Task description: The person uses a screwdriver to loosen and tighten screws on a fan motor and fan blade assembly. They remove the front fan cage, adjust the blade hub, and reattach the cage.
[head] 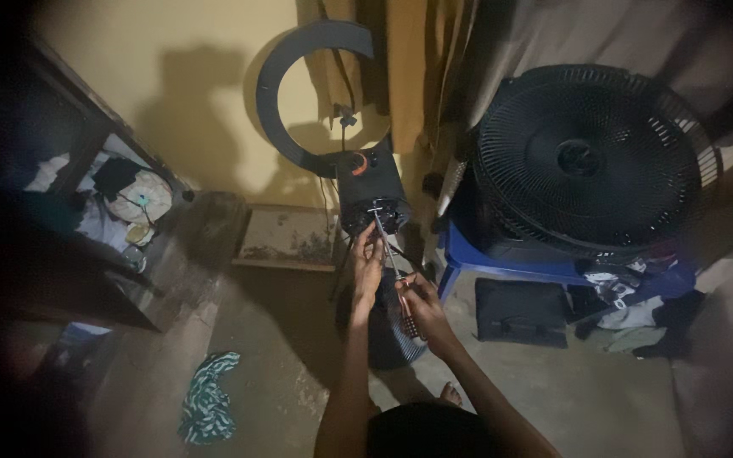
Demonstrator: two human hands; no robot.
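Your right hand (424, 307) clenched the screwdriver (394, 263) handle; your left hand (367, 259) pinched its shaft below the black motor housing (372, 193), beside the fan (589, 159).

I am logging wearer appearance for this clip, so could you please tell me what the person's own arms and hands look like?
Both forearms are bare, with no sleeves reaching them. The left hand and the right hand wear no gloves. No watch, bracelet or ring can be made out, though the dim light hides fine detail. The arms are slim and long.
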